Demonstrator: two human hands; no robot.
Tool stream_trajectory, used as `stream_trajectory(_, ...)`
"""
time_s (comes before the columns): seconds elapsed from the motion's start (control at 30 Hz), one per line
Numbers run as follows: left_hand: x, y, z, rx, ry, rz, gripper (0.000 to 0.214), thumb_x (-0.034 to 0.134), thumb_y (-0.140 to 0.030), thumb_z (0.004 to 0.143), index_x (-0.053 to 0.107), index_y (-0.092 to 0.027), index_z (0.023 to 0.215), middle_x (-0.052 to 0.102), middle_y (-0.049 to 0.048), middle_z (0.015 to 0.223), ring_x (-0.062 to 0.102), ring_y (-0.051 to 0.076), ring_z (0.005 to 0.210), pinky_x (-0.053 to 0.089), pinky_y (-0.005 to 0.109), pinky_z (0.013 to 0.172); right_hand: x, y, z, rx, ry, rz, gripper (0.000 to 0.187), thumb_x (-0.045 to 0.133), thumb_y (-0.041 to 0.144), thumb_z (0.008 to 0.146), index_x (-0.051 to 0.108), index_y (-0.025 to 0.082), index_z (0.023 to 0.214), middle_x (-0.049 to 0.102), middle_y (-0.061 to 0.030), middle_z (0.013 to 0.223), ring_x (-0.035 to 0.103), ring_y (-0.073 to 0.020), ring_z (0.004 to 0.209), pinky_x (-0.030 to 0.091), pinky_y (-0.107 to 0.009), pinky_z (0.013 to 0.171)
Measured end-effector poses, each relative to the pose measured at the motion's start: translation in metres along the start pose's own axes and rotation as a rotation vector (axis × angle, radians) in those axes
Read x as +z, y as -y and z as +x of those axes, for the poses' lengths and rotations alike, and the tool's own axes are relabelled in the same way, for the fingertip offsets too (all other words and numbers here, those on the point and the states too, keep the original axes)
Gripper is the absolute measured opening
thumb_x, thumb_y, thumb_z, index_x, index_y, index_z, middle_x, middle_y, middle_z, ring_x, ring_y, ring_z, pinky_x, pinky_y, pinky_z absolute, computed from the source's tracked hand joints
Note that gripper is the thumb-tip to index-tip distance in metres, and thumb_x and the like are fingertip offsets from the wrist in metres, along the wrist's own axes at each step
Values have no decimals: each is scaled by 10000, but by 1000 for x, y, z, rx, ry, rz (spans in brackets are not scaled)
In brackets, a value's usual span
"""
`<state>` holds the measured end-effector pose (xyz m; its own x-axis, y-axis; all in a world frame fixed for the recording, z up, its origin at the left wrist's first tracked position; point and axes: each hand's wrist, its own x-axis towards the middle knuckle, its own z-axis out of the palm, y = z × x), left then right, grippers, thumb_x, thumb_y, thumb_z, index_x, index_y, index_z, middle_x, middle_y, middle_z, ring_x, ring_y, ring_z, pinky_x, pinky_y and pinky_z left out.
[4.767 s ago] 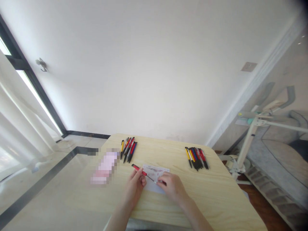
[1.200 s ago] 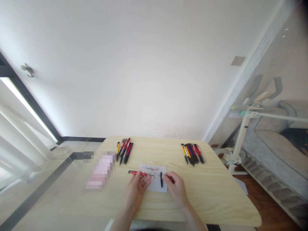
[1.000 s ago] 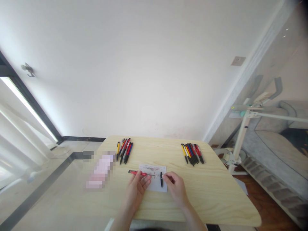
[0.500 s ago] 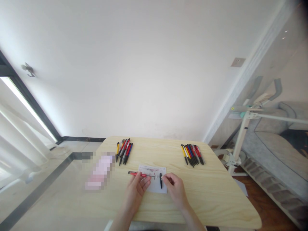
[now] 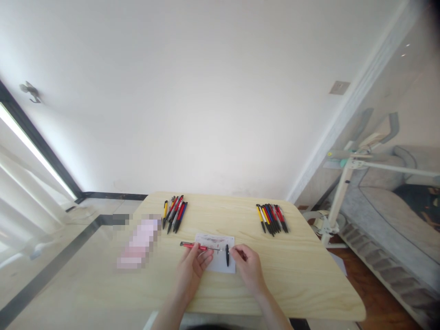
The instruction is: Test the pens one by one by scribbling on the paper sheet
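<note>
My left hand is closed around a red pen, held almost level with its clip end to the left. A thin refill sticks out of its right end, uncovered. My right hand is pinched at the side of a black lower pen barrel, which points toward me just right of the refill's tip. A small gap separates refill and barrel. Beneath both hands lies a white sheet of paper with a printed picture along its far edge.
On the wooden table, a bunch of assorted pens lies at the back left, and another bunch at the back right. A blurred pink patch covers the left side. White exercise equipment stands beyond the right edge.
The whole view has shifted slightly, so the table sits a little further left and higher. My hands keep nearly the same pose around the red pen and the black barrel.
</note>
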<state>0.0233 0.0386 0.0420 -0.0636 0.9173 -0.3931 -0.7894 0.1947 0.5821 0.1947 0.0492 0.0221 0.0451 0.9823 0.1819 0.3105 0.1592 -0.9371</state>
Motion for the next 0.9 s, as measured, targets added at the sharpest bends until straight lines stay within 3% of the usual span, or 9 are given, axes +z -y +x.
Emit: stream_trajectory(0.9,-1,-1,0,-63,113,97,81,572,-139,793,535,-160,862,689,70,801,680,183,724,540,312,717,0,-1,0,-8,12,5,250,554,367,788,632,153,683,537,10,571,455,-125,531,338,-216,497)
